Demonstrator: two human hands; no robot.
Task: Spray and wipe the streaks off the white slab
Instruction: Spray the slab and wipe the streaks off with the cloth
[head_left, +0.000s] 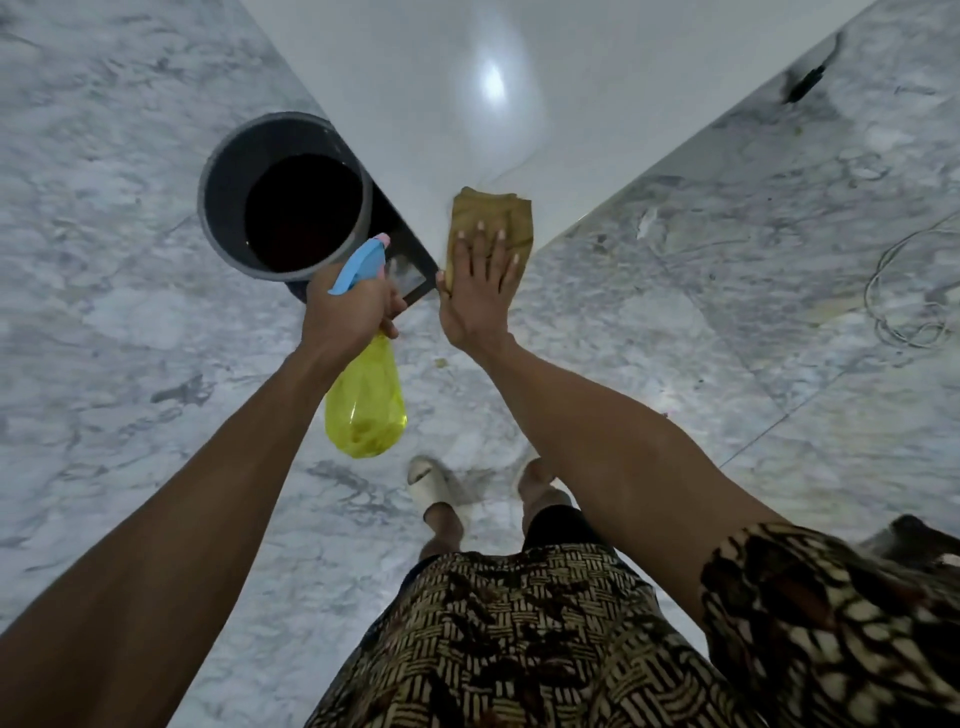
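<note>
The glossy white slab (441, 93) runs away from me and narrows to a corner near my hands. A folded tan cloth (488, 215) lies on that near corner. My right hand (480, 288) presses flat on the cloth, fingers straight and spread. My left hand (348, 306) grips the neck of a spray bottle (366, 410) with a yellow body and a blue trigger head, held to the left of the slab's corner, its nozzle pointing up and to the right. A faint curved streak shows on the slab just beyond the cloth.
A grey bucket (228, 171) with dark liquid stands against the slab's left edge. Marble floor (130, 312) lies on both sides. A thin cable (904, 296) curls on the floor at far right. A dark smudge (805, 83) marks the floor by the slab's right edge. My feet in pale slippers (436, 486) stand below.
</note>
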